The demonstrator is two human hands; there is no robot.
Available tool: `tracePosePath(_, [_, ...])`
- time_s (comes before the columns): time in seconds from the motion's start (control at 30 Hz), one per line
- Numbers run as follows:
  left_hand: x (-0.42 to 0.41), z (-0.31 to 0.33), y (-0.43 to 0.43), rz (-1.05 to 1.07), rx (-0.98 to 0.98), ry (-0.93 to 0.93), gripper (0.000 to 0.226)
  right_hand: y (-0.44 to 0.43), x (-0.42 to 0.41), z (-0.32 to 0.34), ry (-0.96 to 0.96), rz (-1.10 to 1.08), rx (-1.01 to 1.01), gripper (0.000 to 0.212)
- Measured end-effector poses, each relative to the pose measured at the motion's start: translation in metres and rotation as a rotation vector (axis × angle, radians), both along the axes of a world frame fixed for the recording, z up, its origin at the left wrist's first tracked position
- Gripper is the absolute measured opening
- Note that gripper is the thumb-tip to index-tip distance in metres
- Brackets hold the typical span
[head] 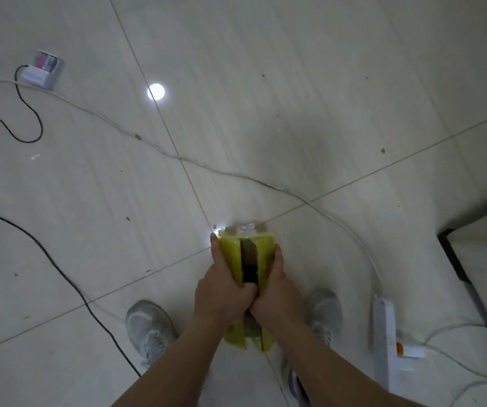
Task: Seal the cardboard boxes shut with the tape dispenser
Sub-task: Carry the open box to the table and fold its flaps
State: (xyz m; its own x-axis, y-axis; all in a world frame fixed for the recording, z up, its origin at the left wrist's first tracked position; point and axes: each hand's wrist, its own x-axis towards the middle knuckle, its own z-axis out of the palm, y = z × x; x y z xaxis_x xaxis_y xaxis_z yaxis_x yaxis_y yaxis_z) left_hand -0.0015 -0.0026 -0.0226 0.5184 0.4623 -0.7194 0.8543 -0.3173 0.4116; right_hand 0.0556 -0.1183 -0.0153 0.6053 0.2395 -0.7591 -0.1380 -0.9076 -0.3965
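Observation:
I hold a small box (264, 255) wrapped in yellow above the floor, in the lower middle of the head view. Its two yellow top flaps stand slightly apart, and brown cardboard and a dark gap show between them. My left hand (221, 295) grips the box's left side. My right hand (277, 298) grips its right side, and both thumbs meet at the near end of the gap. A bit of clear and brown tape (246, 228) shows at the box's far end. No tape dispenser is in view.
I stand on a pale tiled floor, with my shoes (148, 327) below the box. A white power strip (384, 333) lies at the right. A white cable (177, 156) and a black cable (60, 268) cross the floor. A small charger (42, 71) sits far left.

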Motion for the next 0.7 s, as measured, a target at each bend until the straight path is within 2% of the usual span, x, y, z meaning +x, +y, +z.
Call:
tracePosePath(0.1, [0.008, 0.057, 0.010, -0.018, 0.053, -0.057, 0.128, 0.009, 0.011, 0.051, -0.061, 0.032, 0.005, 0.112])
tracePosePath(0.47, [0.012, 0.328, 0.079, 0.008, 0.240, -0.189, 0.128, 0.082, 0.044, 0.306, -0.266, 0.297, 0.092, 0.118])
tracePosePath(0.7, [-0.013, 0.450, 0.128, 0.066, 0.285, -0.217, 0.128, 0.135, 0.028, 0.428, -0.315, 0.363, 0.106, 0.118])
